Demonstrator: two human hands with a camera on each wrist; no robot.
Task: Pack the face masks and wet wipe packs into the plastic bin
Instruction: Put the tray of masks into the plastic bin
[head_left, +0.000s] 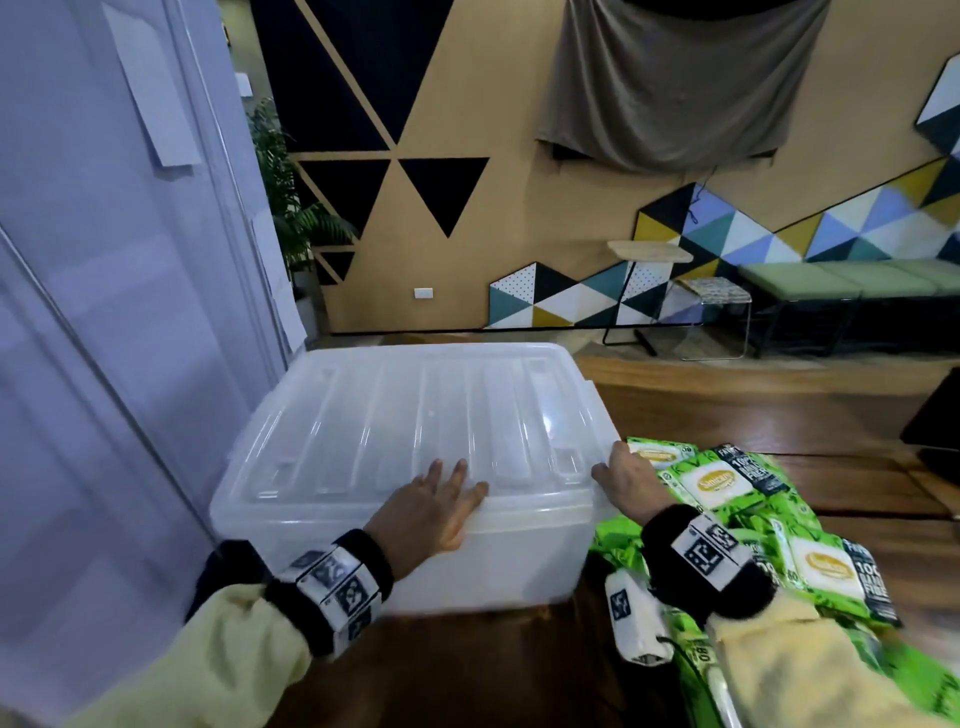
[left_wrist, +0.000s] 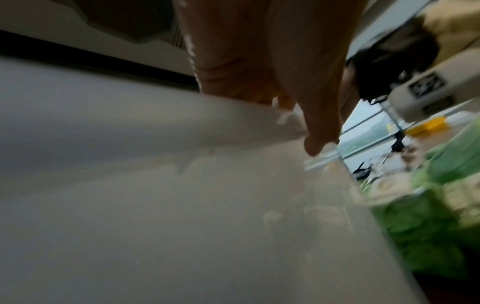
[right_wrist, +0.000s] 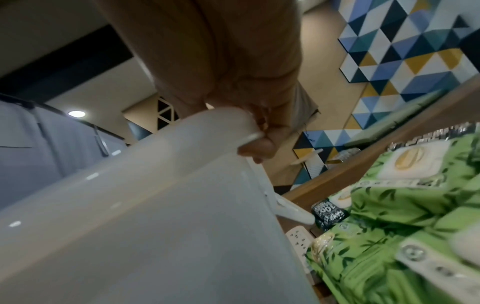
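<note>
1. The left hand (head_left: 434, 506) lies palm down on the near edge of the lid (head_left: 415, 415), fingers (head_left: 457, 475) straight and slightly spread on top; its thumb hangs over the front rim, seen in the left wrist view (left_wrist: 272, 82). This grip is loose and flat, closed round nothing.
2. The right hand (head_left: 626, 486) is at the lid's near right corner. In the right wrist view (right_wrist: 233, 72) its fingers curl over the rounded lid edge, with a fingertip tucked under the lip, so this grip holds the lid corner.
3. Both forearms reach forward from the near side, in pale yellow sleeves (head_left: 228, 654), each with a black wrist band (head_left: 332, 582) bearing white marker tags.
4. The lid sits closed on the bin (head_left: 467, 566), a clear plastic box standing on the wood table (head_left: 727, 395). Whether anything is inside the bin cannot be told through its cloudy wall.
5. The wipes (head_left: 727, 483), green packs with white labels, lie in a loose pile on the table just right of the bin, some overlapping; the right wrist passes above them.
6. No face masks can be made out in any view.
7. Left of the bin stands a pale door (head_left: 104, 312); beyond the bin is a wall with triangle patterns (head_left: 441, 192).
</note>
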